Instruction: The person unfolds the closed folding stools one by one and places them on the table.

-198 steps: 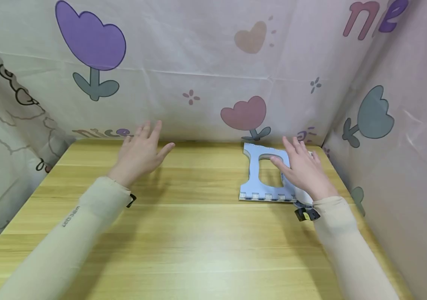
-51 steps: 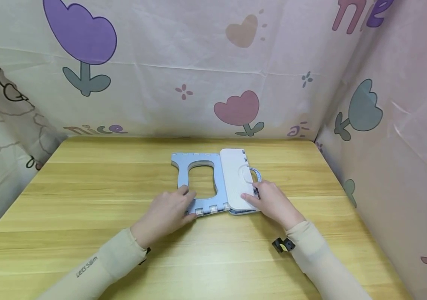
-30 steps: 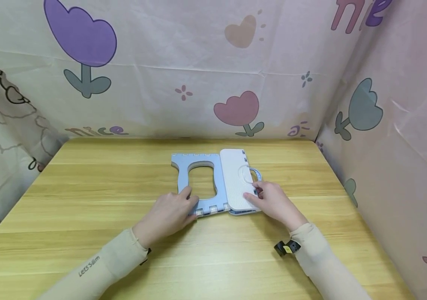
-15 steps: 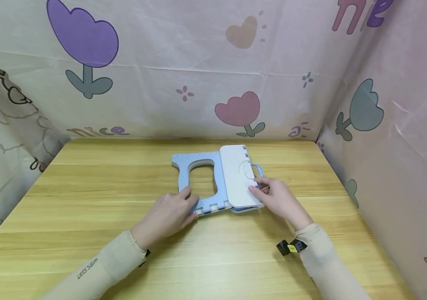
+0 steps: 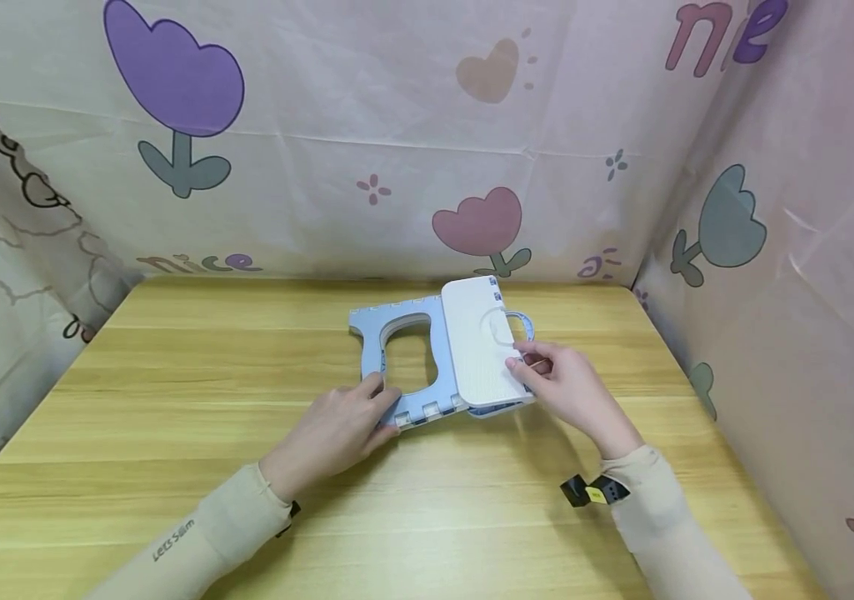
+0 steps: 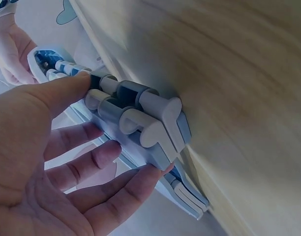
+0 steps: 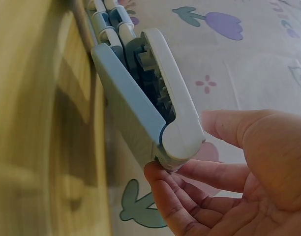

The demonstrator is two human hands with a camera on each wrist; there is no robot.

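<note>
Left hand (image 5: 338, 429) and right hand (image 5: 572, 392) each pinch the folding stool (image 5: 444, 354): the left at its near left corner, thumb on the near side and fingers curled over the frame, the right at its right end, thumb on top and fingers tucked underneath. Folded rather flat, the stool sits a little right of the middle of the tabletop (image 5: 397, 525), nearer the far edge than the near one. Its long axis runs from left to right, roughly along the far edge, with the right end swung slightly toward the far right corner and raised off the wood. The handle (image 5: 530, 325), a pale blue loop, points toward the right edge.

A light blue frame (image 5: 371, 350) surrounds a large rounded opening, with hinges (image 5: 430, 411) in white and blue along its near side. A white panel (image 5: 475, 350) with rounded left corners and a fine surface texture covers the right part; at the near side, the right wrist view shows it spread in a narrow wedge from the blue part below.

Beige sleeves (image 5: 224, 521) cover both arms. Beyond the far edge hangs a pale cloth (image 5: 307, 192) printed with tulips.
</note>
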